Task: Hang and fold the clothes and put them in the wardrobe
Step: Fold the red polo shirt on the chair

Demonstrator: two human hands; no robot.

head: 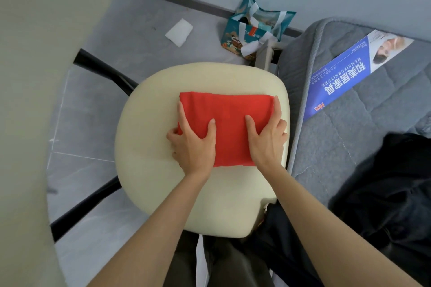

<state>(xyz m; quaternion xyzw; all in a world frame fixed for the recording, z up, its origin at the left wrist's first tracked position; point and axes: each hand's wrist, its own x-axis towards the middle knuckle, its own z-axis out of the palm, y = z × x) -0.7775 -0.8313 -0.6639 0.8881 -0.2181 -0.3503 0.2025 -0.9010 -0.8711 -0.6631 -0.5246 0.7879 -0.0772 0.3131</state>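
Plain red folded cloth (225, 123); cream foam seat cushion (163, 158); grey quilted mattress (349, 135); teal patterned bag (254, 28).

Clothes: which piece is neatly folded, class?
The red garment on the cream seat: a flat, tidy rectangle. The black garment lies crumpled on the grey mattress.

The single head-worn view looks steeply down and slightly forward from close above the cream chair seat (151, 184) (wide-angle, so edges bend), centring the folded red cloth (229, 121), with grey floor (93, 114) at left and a mattress (349, 147) at right
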